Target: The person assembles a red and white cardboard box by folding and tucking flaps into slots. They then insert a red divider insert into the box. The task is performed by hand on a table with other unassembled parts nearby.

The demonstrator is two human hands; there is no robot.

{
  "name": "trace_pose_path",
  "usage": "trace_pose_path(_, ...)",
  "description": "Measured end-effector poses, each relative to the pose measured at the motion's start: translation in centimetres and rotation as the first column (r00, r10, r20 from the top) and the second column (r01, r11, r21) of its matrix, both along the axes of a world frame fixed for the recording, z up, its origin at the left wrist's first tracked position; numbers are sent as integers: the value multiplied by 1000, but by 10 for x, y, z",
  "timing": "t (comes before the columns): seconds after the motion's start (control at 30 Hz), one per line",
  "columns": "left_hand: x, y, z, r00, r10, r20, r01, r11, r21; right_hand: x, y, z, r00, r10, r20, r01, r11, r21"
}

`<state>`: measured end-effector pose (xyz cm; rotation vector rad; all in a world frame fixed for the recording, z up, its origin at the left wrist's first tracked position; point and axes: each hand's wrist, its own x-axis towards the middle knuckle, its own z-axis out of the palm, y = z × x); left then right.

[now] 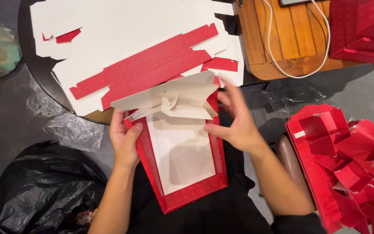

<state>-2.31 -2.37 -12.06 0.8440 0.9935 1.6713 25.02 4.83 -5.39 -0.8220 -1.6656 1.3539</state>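
Observation:
A red cardboard box (pixel 182 197) with a white inside lies open toward me on my lap. Its white bottom flaps (pixel 169 102) are folded over one another at the far end. My left hand (pixel 124 138) grips the box's left wall, thumb inside. My right hand (pixel 234 123) holds the right wall near the flaps, fingers spread along the edge.
Flat white and red box blanks (pixel 122 39) are stacked on a round dark table ahead. At right sits a pile of folded red boxes (pixel 347 164). A wooden stool (pixel 282 39) with a white cable stands at upper right. A black plastic bag (pixel 40 195) and clear wrap lie left.

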Motion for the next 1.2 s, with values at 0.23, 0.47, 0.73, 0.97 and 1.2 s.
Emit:
trace_pose_path(0.23,3,2,0,998,-40,-45,42,998,35,-3,-11,-38,960,-115,-254,82,987,-136)
trace_pose_path(0.47,10,8,8,996,-87,32,83,991,110,-5,1,-51,931,-24,-363,-7,996,-83)
trace_pose_path(0.73,16,4,6,981,-101,-166,136,966,220,-4,4,-61,893,-170,-417,114,981,-157)
trace_pose_path(0.97,14,7,12,990,-82,-112,92,992,90,-7,0,-44,931,-178,-319,174,984,-41)
trace_pose_path(1.2,24,0,61,958,-91,-272,151,966,208,5,14,-32,847,-178,-500,94,978,-188)
